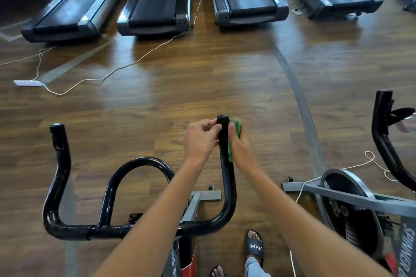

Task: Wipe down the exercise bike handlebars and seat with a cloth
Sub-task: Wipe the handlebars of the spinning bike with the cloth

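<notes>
The black handlebars (108,229) of the exercise bike spread across the lower part of the head view, with a left horn, a middle loop and a right horn (225,164). My left hand (202,139) grips the right horn just below its capped tip, fingers curled on the tube. My right hand (242,148) holds a green cloth (236,135) pressed against the right side of the same horn. The seat is out of view.
A second bike with a grey flywheel (344,204) and black handlebar (382,139) stands close on the right. Several treadmills (157,7) line the far side. White cords (112,72) trail over the wooden floor. My sandalled foot (254,247) stands beside the bike.
</notes>
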Tool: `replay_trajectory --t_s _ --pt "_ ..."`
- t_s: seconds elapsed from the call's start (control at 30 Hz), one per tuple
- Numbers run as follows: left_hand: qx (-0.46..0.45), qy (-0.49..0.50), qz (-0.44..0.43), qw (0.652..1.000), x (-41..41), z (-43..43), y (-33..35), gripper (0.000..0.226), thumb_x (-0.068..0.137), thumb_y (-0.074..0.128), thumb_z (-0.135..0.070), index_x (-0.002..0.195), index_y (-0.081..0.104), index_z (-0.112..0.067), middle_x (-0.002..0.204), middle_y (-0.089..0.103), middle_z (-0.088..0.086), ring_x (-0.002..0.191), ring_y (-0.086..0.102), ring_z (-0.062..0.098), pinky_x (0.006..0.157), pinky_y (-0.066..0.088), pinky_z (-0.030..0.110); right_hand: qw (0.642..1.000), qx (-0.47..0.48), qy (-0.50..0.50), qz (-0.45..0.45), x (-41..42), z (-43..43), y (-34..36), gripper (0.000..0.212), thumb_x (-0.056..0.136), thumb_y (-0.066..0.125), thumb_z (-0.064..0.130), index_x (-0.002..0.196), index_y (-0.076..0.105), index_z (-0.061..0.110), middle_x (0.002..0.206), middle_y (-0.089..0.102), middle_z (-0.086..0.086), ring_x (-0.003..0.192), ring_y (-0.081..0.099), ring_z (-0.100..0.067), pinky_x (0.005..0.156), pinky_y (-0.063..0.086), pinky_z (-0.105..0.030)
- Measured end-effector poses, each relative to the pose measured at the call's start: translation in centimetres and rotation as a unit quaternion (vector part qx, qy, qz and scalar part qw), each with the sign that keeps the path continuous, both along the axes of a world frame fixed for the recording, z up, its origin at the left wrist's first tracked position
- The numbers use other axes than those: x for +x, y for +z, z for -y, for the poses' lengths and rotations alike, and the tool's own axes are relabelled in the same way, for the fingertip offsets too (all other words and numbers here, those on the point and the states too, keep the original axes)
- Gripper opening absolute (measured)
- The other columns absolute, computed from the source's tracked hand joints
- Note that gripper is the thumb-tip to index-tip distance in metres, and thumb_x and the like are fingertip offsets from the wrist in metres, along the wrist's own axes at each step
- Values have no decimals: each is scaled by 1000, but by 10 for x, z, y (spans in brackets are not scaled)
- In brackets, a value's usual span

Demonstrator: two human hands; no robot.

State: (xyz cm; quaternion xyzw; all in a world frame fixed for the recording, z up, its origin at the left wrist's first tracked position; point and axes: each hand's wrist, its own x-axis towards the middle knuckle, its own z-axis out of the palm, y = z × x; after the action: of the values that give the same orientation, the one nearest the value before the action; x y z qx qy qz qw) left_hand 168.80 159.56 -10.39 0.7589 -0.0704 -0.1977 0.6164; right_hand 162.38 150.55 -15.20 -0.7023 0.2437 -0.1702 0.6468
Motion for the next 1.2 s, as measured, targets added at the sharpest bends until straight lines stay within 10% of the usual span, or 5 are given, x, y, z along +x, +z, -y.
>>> replay_trajectory --t_s 0.2,0.37,0.63,0.93,1.2 --pt "10 4 -20 1000 3 -1 -3 19 95 52 1 96 72 2 88 74 19 83 74 27 71 63 43 862 -432 205 -165 62 27 59 38 100 42 57 122 58 30 113 55 5 107 50 -15 83 40 -38" --pt "-14 11 -36 999 1 0 -3 16 96 63 -11 103 74 -2 89 76 13 83 75 23 70 62 34 999 -30 7 -38 42 21 36 31 103 46 47 109 61 21 100 66 -4 96 63 -23 90 52 -47" --pt "-2 17 -33 999 6 1 -12 11 94 67 -15 99 75 -9 91 76 8 86 74 20 69 61 33 959 205 -89 -175 -83 -66 -26 28 104 32 54 114 53 38 113 65 -6 104 63 -24 95 51 -46" --pt "-1 3 -15 1000 6 1 -11 12 94 67 -14 83 71 -16 87 75 12 84 74 25 65 61 34 975 108 -93 -170 -45 -50 -16 43 104 30 55 132 45 25 114 60 3 111 58 -20 101 46 -49" --pt "-20 4 -9 1000 9 2 -26 8 93 68 -18 89 74 -14 92 75 17 90 72 35 65 60 33 878 262 -386 -108 -90 -171 -8 46 104 40 43 147 29 28 132 48 -6 112 56 -23 90 53 -42"
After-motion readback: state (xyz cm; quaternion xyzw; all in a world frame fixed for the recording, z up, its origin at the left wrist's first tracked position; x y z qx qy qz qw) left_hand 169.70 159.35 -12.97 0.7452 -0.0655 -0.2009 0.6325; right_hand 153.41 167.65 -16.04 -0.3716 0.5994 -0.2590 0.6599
